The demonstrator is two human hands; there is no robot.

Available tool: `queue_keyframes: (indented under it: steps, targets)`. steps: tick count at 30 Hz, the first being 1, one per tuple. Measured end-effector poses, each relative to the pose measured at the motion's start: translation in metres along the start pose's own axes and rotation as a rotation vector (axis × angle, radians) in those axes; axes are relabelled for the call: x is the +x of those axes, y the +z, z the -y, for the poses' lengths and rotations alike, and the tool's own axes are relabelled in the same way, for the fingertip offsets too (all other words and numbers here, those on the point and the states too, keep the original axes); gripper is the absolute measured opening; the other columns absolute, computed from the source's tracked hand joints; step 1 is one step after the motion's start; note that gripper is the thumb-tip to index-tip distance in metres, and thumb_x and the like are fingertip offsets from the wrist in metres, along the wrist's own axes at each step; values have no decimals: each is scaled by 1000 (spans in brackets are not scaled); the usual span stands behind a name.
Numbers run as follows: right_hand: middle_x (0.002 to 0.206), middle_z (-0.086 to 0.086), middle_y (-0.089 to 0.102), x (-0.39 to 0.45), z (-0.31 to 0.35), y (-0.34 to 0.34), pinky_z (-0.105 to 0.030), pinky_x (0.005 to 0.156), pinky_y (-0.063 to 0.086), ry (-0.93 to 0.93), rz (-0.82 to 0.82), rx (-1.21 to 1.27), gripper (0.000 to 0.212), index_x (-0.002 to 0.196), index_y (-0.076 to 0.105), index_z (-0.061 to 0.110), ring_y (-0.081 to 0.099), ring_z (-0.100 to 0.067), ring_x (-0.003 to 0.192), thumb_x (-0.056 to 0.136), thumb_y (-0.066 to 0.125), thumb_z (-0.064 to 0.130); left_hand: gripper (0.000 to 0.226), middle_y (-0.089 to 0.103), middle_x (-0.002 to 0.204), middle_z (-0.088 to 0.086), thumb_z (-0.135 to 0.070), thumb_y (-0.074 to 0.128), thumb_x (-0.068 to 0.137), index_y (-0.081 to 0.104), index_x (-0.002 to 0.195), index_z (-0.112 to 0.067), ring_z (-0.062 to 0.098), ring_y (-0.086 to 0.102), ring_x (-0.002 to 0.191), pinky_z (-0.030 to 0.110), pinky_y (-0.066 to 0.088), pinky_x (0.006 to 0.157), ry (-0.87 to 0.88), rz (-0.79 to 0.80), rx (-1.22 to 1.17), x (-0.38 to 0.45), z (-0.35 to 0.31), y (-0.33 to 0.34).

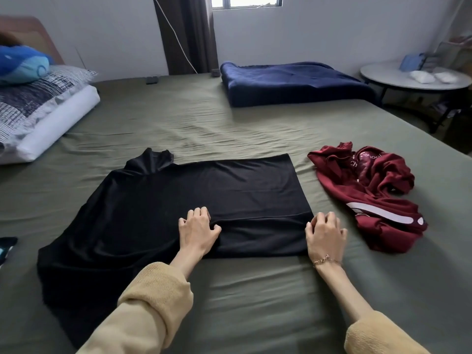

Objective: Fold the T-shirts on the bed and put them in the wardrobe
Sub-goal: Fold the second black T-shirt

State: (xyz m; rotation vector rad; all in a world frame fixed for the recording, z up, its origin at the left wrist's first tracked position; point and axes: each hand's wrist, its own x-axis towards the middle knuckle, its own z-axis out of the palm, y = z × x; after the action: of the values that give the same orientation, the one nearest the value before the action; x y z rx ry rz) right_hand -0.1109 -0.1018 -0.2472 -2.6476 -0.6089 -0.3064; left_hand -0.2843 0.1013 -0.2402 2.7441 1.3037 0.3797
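Head cam, only view. A black T-shirt (pixel 178 213) lies flat on the olive-green bed (pixel 255 290), neck end twd the left, hem end twd the right, w/ the near long edge turned over into a band along the right half.

Left hand (pixel 198 229) rests on top of the shirt at the inner end of that folded band. Fingers curled, knuckles up, tips dug into the cloth, thumb out to the right side; looks like it's bunching or pinching the fabric edge, but the black cloth hides the exact grip, so can't say for sure. Right hand (pixel 325 233) sits at the shirt's near right corner, partly on the sheet. Fingers curled close together, tips at the hem corner; pinch or mere touch, cannot tell. A thin bracelet (pixel 327 261) is on that wrist. Both forearms come out of pushed-up tan sleeves (pixel 153 302).

A maroon T-shirt (pixel 370 195) w/ white print and a white stripe lies crumpled on the bed, to the right of the black one, apart from it.

Farther back: a folded navy blanket (pixel 293 83) on the far side of the bed, pillows (pixel 46 111) stacked at the left w/ a blue plush (pixel 23 63) on top, a round white table (pixel 413 75) beside the bed at right, a dark curtain (pixel 189 34) under the window.
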Motion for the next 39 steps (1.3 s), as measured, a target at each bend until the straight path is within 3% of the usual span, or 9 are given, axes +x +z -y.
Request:
queue_keyframes:
  steps: [7, 16, 20, 27, 33, 37, 39]
  targets:
    - [110, 8, 52, -22, 31, 1, -30, 87, 29, -326, 226, -10, 15, 104, 55, 25, 48, -11, 110, 92, 46, 26, 28, 52, 110, -8, -38, 48, 87, 51, 110, -21, 12, 46, 108, 31, 30, 93, 31, 64, 28, -19, 29, -15]
    - [120, 13, 45, -74, 97, 5, -27, 91, 25, -688, 407, 42, 38, 120, 49, 31, 41, -8, 115, 82, 48, 32, 32, 49, 111, -13, -49, 43, 91, 50, 114, -27, 7, 43, 111, 34, 25, 104, 22, 143, -50, -58, 100, -39]
    - [127, 11, 42, -98, 134, 11, -28, 95, 26, -817, 446, 66, 47, 129, 43, 28, 39, -10, 119, 82, 48, 27, 30, 51, 125, -11, -25, 35, 100, 51, 125, -24, 8, 41, 122, 36, 19, 113, -51, 104, -243, -76, 146, -53]
    - [136, 5, 37, -138, 201, 23, -26, 99, 29, -1045, 460, 112, 63, 142, 30, 26, 38, -14, 125, 83, 48, 14, 38, 49, 130, -2, -5, 39, 95, 49, 130, -15, 14, 43, 122, 29, 31, 106, -106, 96, -260, -99, 217, -75]
    - [149, 4, 23, -149, 239, 24, -28, 103, 28, -1277, 471, 82, 60, 138, 40, 33, 32, -13, 128, 83, 56, 15, 64, 49, 134, 1, 18, 33, 78, 46, 132, -14, 19, 44, 125, 32, 31, 109, -147, 117, -351, -107, 252, -78]
    - [145, 10, 31, -145, 250, 25, -25, 106, 22, -1360, 598, 18, 52, 132, 47, 35, 32, -9, 130, 83, 59, 22, 74, 50, 131, -6, 24, 35, 67, 45, 126, -19, 11, 42, 129, 39, 10, 117, -155, 138, -343, -116, 275, -78]
    - [141, 11, 37, -143, 252, 30, -24, 107, 21, -1345, 658, 32, 46, 128, 52, 33, 35, -9, 128, 84, 59, 21, 73, 53, 127, -8, 25, 36, 63, 42, 120, -20, 11, 48, 124, 42, 14, 118, -123, 148, -370, -115, 285, -78]
